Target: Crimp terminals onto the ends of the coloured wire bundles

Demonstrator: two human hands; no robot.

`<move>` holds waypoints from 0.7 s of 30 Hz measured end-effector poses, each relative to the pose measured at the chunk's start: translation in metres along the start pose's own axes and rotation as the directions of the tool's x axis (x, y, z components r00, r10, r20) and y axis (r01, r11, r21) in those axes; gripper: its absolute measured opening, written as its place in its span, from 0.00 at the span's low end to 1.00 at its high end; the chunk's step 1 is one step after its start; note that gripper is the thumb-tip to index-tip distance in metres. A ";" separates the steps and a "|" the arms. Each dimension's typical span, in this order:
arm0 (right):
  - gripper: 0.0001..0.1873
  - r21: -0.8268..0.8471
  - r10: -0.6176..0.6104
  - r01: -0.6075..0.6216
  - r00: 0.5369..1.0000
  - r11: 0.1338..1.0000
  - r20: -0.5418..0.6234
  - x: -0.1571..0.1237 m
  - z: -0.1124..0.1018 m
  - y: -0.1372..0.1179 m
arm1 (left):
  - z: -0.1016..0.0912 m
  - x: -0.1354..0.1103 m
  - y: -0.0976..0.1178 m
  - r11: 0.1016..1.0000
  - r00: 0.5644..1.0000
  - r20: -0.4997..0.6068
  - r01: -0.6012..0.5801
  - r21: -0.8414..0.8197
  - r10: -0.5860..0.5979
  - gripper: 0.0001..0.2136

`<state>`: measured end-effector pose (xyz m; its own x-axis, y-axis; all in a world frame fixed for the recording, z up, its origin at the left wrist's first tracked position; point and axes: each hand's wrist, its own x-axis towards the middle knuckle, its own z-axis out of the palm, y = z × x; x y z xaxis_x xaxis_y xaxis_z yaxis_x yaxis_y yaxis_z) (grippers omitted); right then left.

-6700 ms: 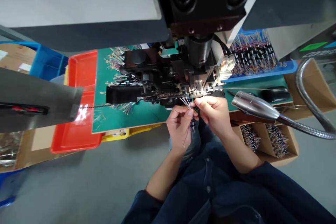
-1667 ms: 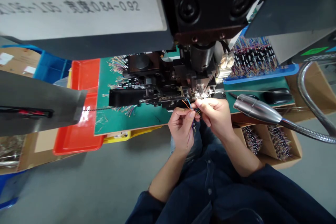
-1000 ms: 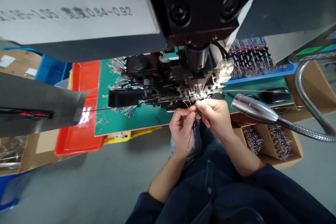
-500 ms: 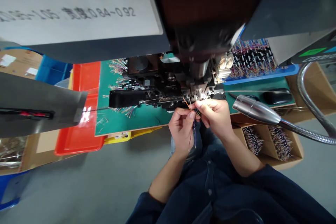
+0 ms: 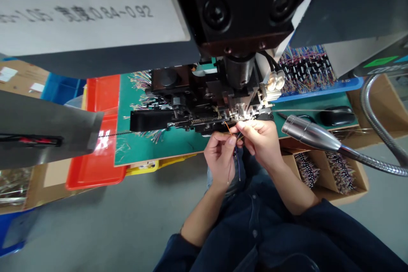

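Observation:
My left hand (image 5: 219, 155) is closed in a pinch on thin wires just in front of a black crimping machine (image 5: 208, 93). An orange wire (image 5: 227, 126) rises from the fingertips toward the machine's lit working point, and a purple wire (image 5: 238, 163) dangles below. Close beside it, my right hand (image 5: 261, 138) pinches wires of the same bunch, its thumb and forefinger right under the metal tooling (image 5: 244, 110). The wire ends between my fingers and the tooling are partly hidden by fingers and glare.
A red tray (image 5: 95, 170) lies left of the green work surface (image 5: 172, 146). On the right are a flexible lamp (image 5: 310, 133), a black mouse (image 5: 337, 116), a blue tray (image 5: 315, 92) of wired parts and a cardboard box (image 5: 357, 195) holding more. The machine head overhangs my hands.
The machine's upper ram, dark and blurred before, now shows clearly with its bolts and lies higher above the tooling. Both hands keep their pinch almost in place; the dangling purple wire has swung slightly right.

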<state>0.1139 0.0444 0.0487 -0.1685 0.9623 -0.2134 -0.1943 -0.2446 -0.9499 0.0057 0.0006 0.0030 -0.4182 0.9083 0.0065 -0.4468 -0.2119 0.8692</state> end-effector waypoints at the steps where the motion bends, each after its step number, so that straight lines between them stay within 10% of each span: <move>1: 0.22 0.005 0.007 -0.007 1.000 1.000 0.001 0.000 0.000 0.000 | 0.001 0.001 0.000 1.000 1.000 -0.006 -0.001 0.007 0.001 0.14; 21: 0.15 -0.082 -0.062 0.061 0.998 0.995 -0.008 -0.005 0.001 -0.006 | -0.002 -0.002 0.001 0.999 0.998 0.036 0.052 0.016 -0.052 0.15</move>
<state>0.1145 0.0405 0.0554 -0.1485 0.9765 -0.1560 -0.1239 -0.1749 -0.9768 0.0046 -0.0018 0.0031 -0.3657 0.9305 -0.0211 -0.4550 -0.1589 0.8762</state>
